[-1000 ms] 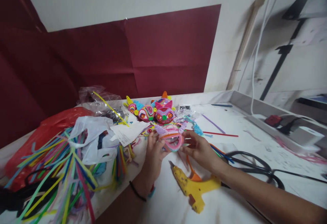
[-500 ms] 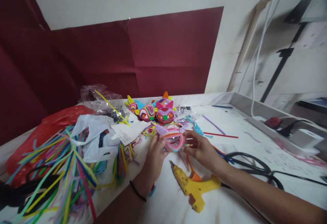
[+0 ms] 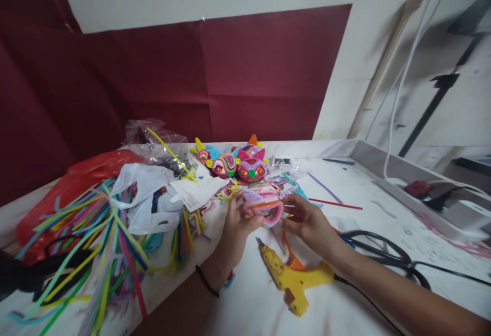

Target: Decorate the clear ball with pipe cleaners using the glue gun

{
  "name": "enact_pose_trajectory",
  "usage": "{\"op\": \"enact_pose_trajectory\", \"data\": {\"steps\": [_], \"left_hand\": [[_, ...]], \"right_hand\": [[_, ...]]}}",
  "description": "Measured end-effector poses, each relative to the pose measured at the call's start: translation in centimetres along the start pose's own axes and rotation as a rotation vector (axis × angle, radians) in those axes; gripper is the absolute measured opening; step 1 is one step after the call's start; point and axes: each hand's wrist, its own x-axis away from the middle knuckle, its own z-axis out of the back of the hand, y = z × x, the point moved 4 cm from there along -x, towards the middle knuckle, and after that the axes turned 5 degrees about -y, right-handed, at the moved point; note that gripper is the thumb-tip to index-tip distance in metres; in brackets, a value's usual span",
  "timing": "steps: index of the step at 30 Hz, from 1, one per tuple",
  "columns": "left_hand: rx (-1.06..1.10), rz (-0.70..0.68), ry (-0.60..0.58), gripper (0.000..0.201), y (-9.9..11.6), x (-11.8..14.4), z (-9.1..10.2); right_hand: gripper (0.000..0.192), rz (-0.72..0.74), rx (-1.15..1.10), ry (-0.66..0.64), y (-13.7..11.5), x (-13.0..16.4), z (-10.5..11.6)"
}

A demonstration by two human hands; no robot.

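Hands met over the middle of the white table. The left hand and the right hand were both closed on the pink pipe-cleaner figure, one at each side, with the fingers pinching its coiled edge. The figure was lifted a little above the table, just in front of the row of finished pipe-cleaner animals.

The yellow glue gun lay on its side near the right wrist, not touched, with its nozzle toward the hands. The bundle of loose coloured pipe cleaners was spread well to the left, partly under a white plastic bag.

It seemed to be the shaping step: the coil was being pressed or turned between the fingers. The next move would call for a firm hold with one hand, so that the coil does not open, while the other hand becomes free for the glue gun or a new piece.
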Motion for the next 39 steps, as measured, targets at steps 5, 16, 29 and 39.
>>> {"op": "enact_pose_trajectory", "data": {"steps": [5,16,29,39], "left_hand": [[-0.028,-0.030,-0.010,0.073,0.4,0.3,-0.2],[-0.045,-0.072,0.017,0.068,1.0,0.7,-0.2],[0.190,0.036,0.026,0.044,0.5,-0.1,-0.1],[0.382,0.135,0.117,0.027,-0.3,-0.4,0.9]], "right_hand": [[0.044,0.020,0.024,0.011,0.1,0.1,0.1],[0.036,0.027,0.057,0.039,0.3,0.0,0.1],[0.036,0.015,0.153,-0.056,-1.5,0.3,1.8],[0.027,0.062,0.841,-0.642,-4.0,6.5,2.2]]}}
